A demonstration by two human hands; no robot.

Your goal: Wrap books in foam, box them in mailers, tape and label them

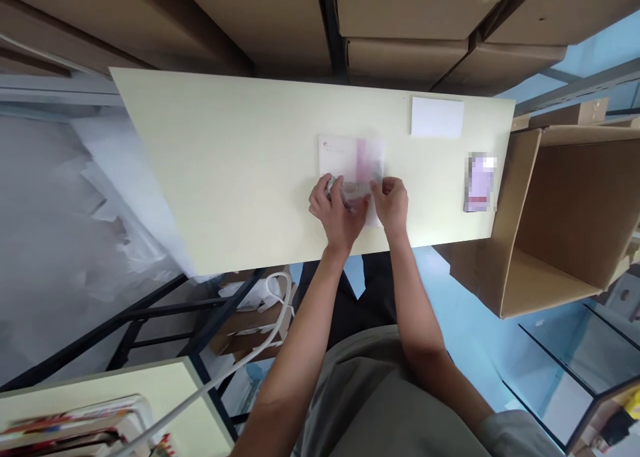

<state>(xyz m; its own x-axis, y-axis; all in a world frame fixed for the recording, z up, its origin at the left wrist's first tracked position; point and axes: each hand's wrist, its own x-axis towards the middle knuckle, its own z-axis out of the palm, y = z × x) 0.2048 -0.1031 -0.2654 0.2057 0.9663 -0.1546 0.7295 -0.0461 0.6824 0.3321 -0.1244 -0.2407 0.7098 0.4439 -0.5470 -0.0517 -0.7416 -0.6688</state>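
A flat white packet (337,157) with a pink band down its right part lies near the middle of the table, seemingly under clear film. My left hand (341,215) curls over its lower left part, fingers bent and partly apart. Between those fingers shows a small, shiny, greenish thing too covered to name. My right hand (393,205) is closed in a pinch at the packet's right edge, with the fingertips partly hidden. Both hands almost meet over the packet's lower half.
The pale table (240,170) holds a white card (437,117) at the back right and a blurred-out purple item (480,182) near its right end. An open cardboard box (565,210) stands beyond that end. Stacked cartons (407,60) line the back. A white cable (280,323) runs lower left.
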